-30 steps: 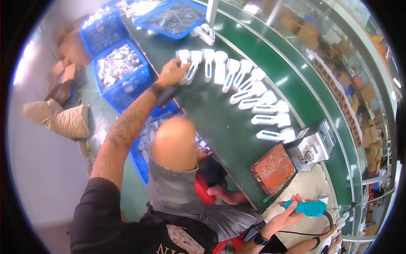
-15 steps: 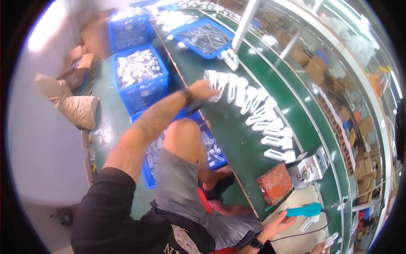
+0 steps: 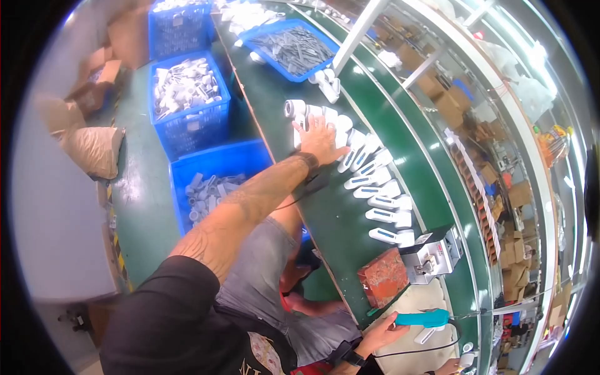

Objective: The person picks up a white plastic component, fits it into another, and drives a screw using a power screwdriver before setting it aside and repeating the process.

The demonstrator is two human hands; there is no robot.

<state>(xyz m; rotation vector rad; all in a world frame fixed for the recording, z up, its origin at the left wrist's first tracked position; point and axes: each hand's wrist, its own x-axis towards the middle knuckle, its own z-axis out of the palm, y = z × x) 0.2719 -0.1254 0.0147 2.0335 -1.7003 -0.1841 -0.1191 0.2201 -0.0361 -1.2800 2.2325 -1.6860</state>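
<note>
My left hand (image 3: 322, 142) reaches over the far end of a curved row of white plastic housings (image 3: 359, 156) on the green bench. Its fingers are spread and lie on the farthest housings, hiding parts of them. Low on the right, my right hand (image 3: 379, 332) is closed around the near end of a teal handheld tool (image 3: 424, 319). A black cord (image 3: 431, 351) runs beside it. Under the tool's far end, a white piece (image 3: 426, 335) lies on a beige mat (image 3: 400, 309).
A rust-red block (image 3: 382, 278) and a grey metal fixture (image 3: 431, 257) stand beside the row's near end. Farther off is a blue tray (image 3: 259, 47) of dark strips. Blue crates (image 3: 187, 134) of parts stand left. Another hand (image 3: 449, 367) with a white part shows at the lower edge.
The view has shifted, moving the scene leftward in the picture. My left hand has gone from gripping at the row's end to spreading over the housings. My right hand still holds the tool.
</note>
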